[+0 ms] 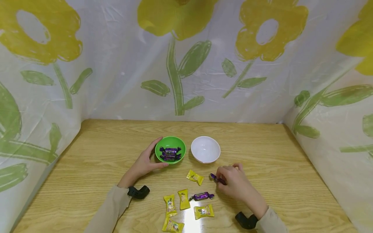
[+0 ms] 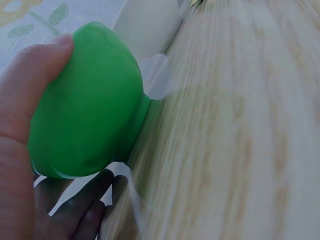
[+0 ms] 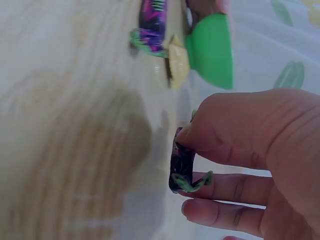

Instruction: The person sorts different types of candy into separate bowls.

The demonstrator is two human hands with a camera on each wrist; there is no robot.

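My left hand grips the side of a green bowl, its thumb at the near rim and its fingers round the far side. Several purple-wrapped candies lie inside that bowl. The left wrist view has the thumb against the bowl's outer wall. Over at the right, my right hand pinches another purple-wrapped candy between thumb and fingers, close over the table. One more purple candy lies on the wood, left of this hand.
A white bowl stands just right of the green one. Yellow-wrapped candies, several in all, are scattered on the near part of the wooden table; one yellow candy lies below the white bowl. A flower-printed curtain closes off the back and sides.
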